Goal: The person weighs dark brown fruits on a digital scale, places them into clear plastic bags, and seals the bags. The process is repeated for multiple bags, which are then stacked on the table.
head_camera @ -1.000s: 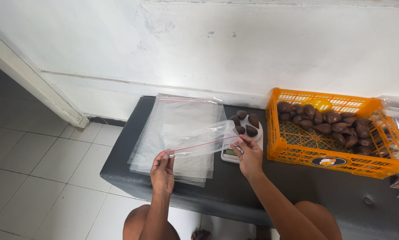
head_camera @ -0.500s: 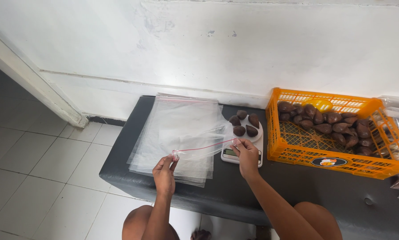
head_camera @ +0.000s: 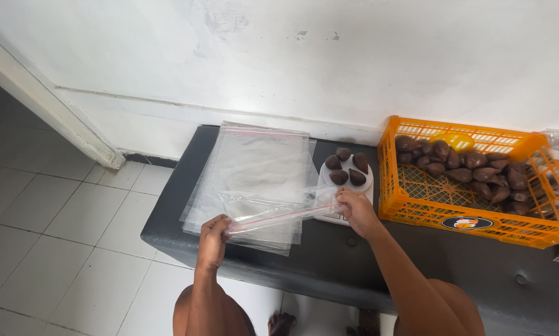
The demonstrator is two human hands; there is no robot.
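Two hands, our left hand (head_camera: 214, 231) and right hand (head_camera: 354, 208), pinch the limp, light, slippery clear bag (head_camera: 273, 210) by its sealed strip ends.

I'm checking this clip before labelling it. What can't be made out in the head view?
- Scale: display hidden by the clear bag and right hand.
- Orange crate: right end cut off by the frame edge.
- Fruit in the crate: count unclear, pieces overlap.
- Left hand: fingers partly under the bag edge.

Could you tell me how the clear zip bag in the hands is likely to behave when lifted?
The clear zip bag probably flops: it sags between the left hand and right hand. It looks thin and glossy, so likely light and slippery.
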